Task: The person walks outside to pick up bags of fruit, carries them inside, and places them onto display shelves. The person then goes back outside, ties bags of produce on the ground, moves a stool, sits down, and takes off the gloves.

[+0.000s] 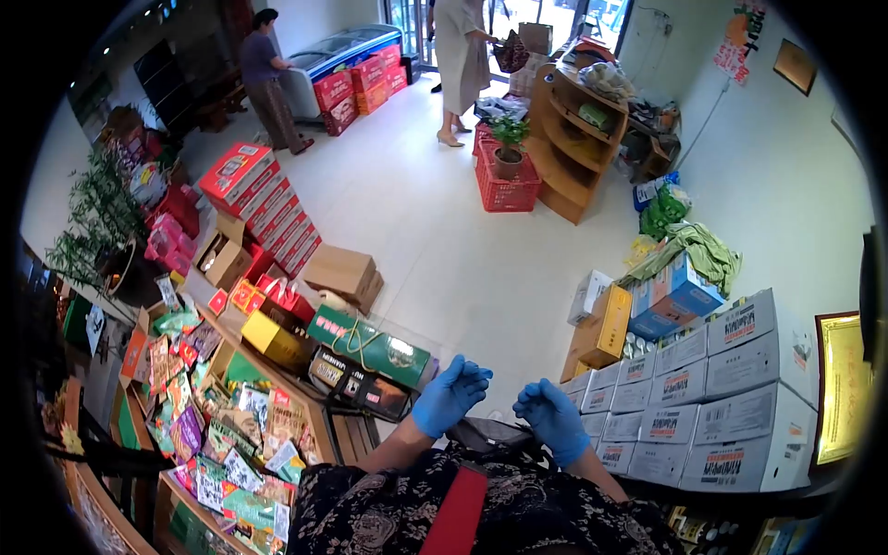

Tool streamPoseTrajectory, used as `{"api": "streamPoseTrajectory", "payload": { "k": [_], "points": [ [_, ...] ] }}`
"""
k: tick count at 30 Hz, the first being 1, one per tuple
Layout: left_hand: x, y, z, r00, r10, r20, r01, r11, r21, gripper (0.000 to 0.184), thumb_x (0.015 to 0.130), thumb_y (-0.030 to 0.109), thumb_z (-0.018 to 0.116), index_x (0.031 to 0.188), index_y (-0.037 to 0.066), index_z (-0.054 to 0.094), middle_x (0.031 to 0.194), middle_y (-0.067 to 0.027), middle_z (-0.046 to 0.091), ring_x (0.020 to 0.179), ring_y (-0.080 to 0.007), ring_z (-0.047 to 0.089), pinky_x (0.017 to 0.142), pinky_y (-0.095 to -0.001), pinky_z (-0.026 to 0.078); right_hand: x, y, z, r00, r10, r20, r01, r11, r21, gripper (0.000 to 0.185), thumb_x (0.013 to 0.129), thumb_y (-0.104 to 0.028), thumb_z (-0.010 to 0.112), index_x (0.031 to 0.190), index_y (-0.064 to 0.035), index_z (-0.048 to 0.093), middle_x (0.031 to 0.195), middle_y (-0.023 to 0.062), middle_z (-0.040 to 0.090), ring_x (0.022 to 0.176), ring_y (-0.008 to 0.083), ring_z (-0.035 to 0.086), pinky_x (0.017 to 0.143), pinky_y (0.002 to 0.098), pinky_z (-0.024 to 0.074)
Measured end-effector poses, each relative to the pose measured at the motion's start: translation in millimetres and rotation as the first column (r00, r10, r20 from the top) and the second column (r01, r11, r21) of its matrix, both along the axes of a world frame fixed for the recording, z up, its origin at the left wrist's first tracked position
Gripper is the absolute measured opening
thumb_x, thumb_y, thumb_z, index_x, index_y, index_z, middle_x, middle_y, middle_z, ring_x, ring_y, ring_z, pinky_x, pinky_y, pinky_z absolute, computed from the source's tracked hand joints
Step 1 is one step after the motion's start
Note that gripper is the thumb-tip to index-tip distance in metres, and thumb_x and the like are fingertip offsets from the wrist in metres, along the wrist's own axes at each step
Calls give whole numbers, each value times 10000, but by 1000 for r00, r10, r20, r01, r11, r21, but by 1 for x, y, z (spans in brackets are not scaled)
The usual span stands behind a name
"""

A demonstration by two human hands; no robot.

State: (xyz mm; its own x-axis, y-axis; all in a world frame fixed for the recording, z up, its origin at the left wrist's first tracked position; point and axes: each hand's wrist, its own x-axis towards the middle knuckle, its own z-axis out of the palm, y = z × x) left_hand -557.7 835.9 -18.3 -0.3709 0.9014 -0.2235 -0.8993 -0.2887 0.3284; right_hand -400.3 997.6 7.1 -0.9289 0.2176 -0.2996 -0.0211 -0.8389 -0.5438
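Both my hands wear blue gloves and are held up in front of my body, palms facing each other with a gap between them. My left hand [453,396] has loosely bent fingers and nothing in it; it is nearest a green box [365,344] and a black box [356,384]. My right hand [552,421] has half-curled fingers, also with nothing visible in it, near the stacked grey-white cartons [666,421]. Below and between the hands shows dark grey fabric [490,433]. A red strip [456,509] lies over my dark patterned clothing.
Wooden bins [319,435] of packaged snacks stand at left, beside stacked red cartons [264,203] and brown boxes [340,273]. Ahead are a red crate [509,192] with a potted plant [507,139], a wooden shelf [569,139], a chest freezer [342,60] and two people.
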Motion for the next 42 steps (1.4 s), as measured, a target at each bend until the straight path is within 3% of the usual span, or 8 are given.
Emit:
{"api": "streamPoseTrajectory", "payload": {
  "k": [2,5,9,13,20,28,34,42],
  "points": [
    [-23,36,14,998,61,25,-59,995,-77,463,907,477,429,1069,72,582,1128,-149,585,1013,-256,562,839,-357,453,-53,54,5,993,104,-56,-102,994,33,348,939,-282,418,1067,4,570,997,128,620,953,273,580,826,377,459],
    [-74,71,23,995,94,30,-96,992,76,627,902,554,333,1243,50,483,1257,-194,493,1144,-329,487,938,-447,397,-134,115,23,974,207,-97,-210,978,-14,454,943,-346,377,1197,8,505,1085,148,599,996,284,573,839,376,454],
    [-149,100,6,969,226,100,-243,944,223,762,870,626,297,1381,60,298,1397,-215,312,1277,-329,337,1014,-469,317,-240,174,21,935,314,-166,-336,934,-125,565,935,-437,341,1268,7,447,1149,163,564,1027,295,555,847,383,445],
    [-239,147,-1,922,309,235,-360,906,223,784,861,637,303,1405,77,236,1420,-206,274,1298,-318,305,1038,-464,283,-337,222,8,929,319,-187,-353,915,-195,623,918,-498,336,1280,-2,435,1171,164,550,1057,306,536,865,396,431],
    [-455,252,20,983,178,36,-181,961,207,805,860,647,289,1403,55,233,1414,-208,281,1301,-318,299,1032,-434,304,-505,312,25,961,244,-130,-264,949,-173,670,904,-544,308,1291,-11,428,1187,162,540,1073,320,520,888,403,411],
    [-662,366,28,996,82,-33,-73,976,203,809,853,653,309,1389,48,269,1397,-216,309,1287,-320,327,1021,-446,320,-694,408,10,952,228,-206,-266,947,-179,680,901,-551,299,1304,-16,415,1188,158,541,1071,306,523,895,398,403],
    [-797,418,38,957,272,101,-288,935,210,814,854,651,308,1402,54,232,1417,-228,261,1309,-340,283,1038,-472,286,-885,470,17,901,348,-260,-414,869,-269,682,903,-548,291,1318,-17,397,1200,161,533,1086,302,514,905,402,395],
    [-973,426,32,833,541,113,-551,800,237,848,834,644,374,1401,32,222,1438,-229,203,1326,-341,243,1049,-471,267,-1142,484,16,767,567,-300,-641,689,-338,688,905,-527,323,1321,19,372,1223,209,496,1119,341,480,925,437,383]
  ]
}}
